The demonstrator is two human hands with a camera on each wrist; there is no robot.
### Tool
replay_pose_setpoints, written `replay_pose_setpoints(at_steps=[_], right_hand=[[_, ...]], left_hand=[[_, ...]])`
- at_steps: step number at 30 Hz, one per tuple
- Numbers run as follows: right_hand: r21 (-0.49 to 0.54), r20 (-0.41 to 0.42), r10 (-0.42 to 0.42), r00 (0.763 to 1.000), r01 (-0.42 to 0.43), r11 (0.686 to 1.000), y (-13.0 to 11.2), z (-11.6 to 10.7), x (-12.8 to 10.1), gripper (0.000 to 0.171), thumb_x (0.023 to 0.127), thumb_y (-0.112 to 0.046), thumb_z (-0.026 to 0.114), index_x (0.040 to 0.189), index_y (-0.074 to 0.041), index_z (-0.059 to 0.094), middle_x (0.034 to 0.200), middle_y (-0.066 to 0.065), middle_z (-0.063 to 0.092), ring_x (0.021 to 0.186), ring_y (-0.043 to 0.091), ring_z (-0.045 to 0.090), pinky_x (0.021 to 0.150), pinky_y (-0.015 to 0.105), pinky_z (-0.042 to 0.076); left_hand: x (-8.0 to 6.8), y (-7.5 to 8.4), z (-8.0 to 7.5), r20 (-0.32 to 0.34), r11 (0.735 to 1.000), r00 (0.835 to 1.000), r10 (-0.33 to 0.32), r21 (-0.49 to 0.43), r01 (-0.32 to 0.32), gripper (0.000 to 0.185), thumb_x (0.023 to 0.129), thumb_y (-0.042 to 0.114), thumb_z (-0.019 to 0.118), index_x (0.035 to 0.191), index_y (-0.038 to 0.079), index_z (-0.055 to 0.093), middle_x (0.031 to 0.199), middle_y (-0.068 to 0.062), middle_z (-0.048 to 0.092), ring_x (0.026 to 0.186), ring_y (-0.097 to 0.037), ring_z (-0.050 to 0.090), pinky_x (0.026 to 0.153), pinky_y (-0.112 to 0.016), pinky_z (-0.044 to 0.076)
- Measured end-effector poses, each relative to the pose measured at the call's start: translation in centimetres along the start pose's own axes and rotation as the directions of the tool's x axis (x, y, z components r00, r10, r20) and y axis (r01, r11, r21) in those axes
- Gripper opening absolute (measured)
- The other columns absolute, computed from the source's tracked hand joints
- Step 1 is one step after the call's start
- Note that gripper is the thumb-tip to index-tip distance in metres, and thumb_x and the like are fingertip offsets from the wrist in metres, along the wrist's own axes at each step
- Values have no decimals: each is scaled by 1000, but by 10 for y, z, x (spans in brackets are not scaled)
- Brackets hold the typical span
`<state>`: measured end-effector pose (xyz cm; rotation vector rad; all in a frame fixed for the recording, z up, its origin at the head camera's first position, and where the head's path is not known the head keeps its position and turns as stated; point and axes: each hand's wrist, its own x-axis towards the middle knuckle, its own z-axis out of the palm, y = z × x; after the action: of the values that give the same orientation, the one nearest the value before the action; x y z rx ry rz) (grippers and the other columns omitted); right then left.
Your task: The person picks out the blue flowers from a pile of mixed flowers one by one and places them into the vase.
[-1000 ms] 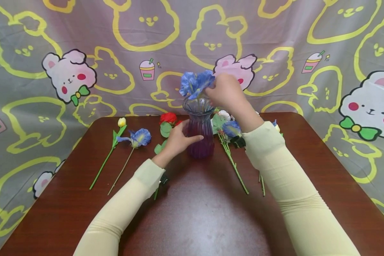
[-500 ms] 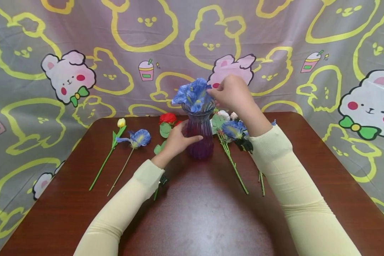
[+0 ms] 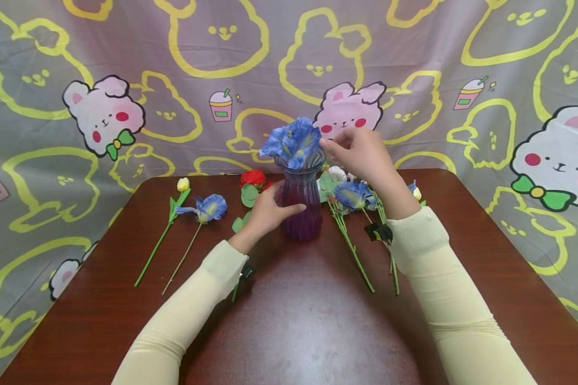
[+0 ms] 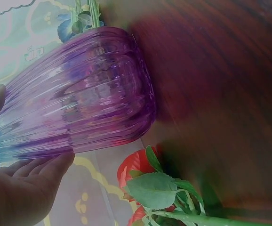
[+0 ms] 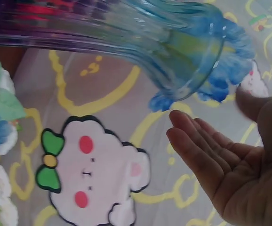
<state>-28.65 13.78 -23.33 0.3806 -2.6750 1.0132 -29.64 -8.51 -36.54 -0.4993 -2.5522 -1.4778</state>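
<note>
A ribbed glass vase (image 3: 301,208), purple low down and bluish at the rim, stands upright on the table. My left hand (image 3: 270,208) grips its side; in the left wrist view the thumb and fingers lie on opposite sides of the glass (image 4: 93,94). A blue artificial flower (image 3: 294,141) sits in the mouth of the vase, its petals over the rim. Beside those petals is my right hand (image 3: 361,152). In the right wrist view its fingers (image 5: 197,155) are extended, a small gap from the flower (image 5: 230,61), holding nothing.
Left on the brown table (image 3: 289,321) lie a yellow tulip (image 3: 183,185), another blue flower (image 3: 207,208) and red roses (image 3: 252,178). Right of the vase lie a blue flower (image 3: 354,195), white blooms (image 3: 337,173) and green stems (image 3: 349,243). A patterned curtain (image 3: 250,59) hangs behind.
The blue flower has sunk lower into the vase, petals now at the rim. My right hand has let go of it and drawn back to the right. The left hand stays on the vase.
</note>
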Motion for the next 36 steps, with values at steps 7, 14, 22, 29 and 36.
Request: replay_pose_setpoints(at_steps=[7,14,22,29,36], right_hand=[[172,34,-17,999,11,985,19,11,-3,63,82,-53,72,121,-5,62,109,10,68,98,23,63,82,42,51],[244,122,-43,992,12,970,30,33,-6,77,82,-44,77,139,-1,48,128,16,60,119,30,56,95,46,46],[489,134,-147,980,64,870,43,61,-5,66,84,-18,78,140,-1,47,126,17,60,118,29,57,94,43,47],[585,110,-149,983,57,809,49,79,-3,63,86,-15,76,141,-5,46,126,16,60,116,26,58,93,39,49],[606,86,-153,984,70,792,52,86,-3,62,87,-13,75,141,-4,45,129,18,59,120,28,56,95,40,47]], left_hand=[[0,0,0,1,1000,1000,14,-10,-14,74,79,35,82,139,8,50,131,-7,59,117,-19,57,96,-38,46],[0,-2,1,-3,1000,1000,28,12,-28,74,79,36,82,139,8,50,130,-8,60,114,-19,58,94,-37,47],[0,-3,1,-11,998,999,50,26,-50,71,79,34,81,138,8,51,128,-7,61,114,-17,58,94,-37,46],[0,-3,1,-11,999,999,44,27,-44,70,80,33,81,138,8,51,129,-7,60,115,-18,58,94,-37,47],[0,-4,3,-6,999,999,44,5,-44,70,80,32,81,139,9,50,130,-6,60,115,-17,58,94,-36,47]])
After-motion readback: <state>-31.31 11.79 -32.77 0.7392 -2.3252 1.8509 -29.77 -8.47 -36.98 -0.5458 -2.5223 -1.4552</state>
